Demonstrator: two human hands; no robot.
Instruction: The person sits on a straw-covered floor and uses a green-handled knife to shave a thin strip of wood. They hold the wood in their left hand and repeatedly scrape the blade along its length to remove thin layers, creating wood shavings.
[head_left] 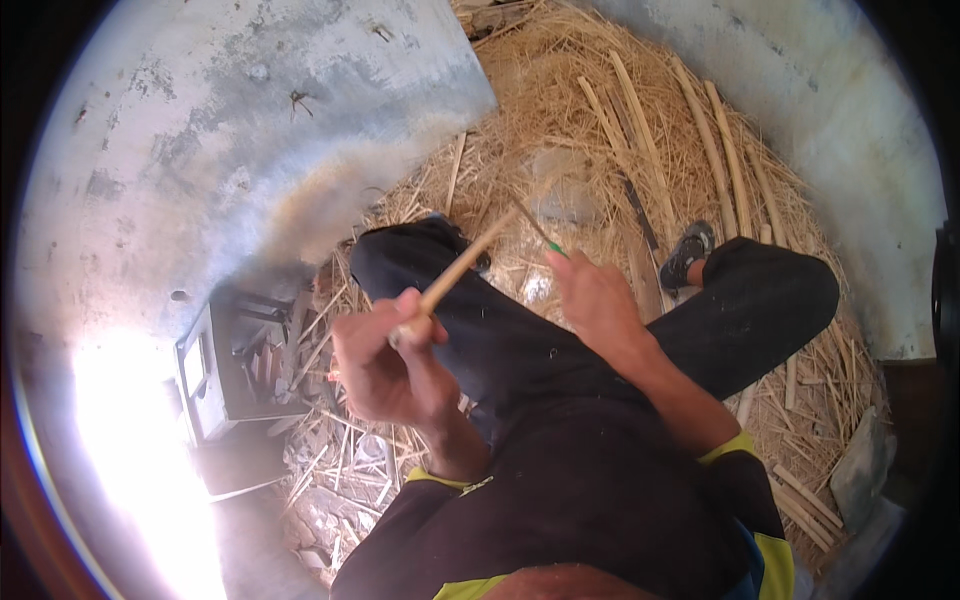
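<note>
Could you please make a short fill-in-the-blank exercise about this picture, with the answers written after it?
1. The left hand holds a thin pale ____ that points up and to the right.
2. The right hand holds a small tool with a ____ handle tip.
3. The ground around the person's legs is covered with dry ____.
4. A small metal box stands on the person's ____ side, near the wall.

Missing words: stick; green; straw; left

Harsh lower-left glare, dark fisheye rim
</note>
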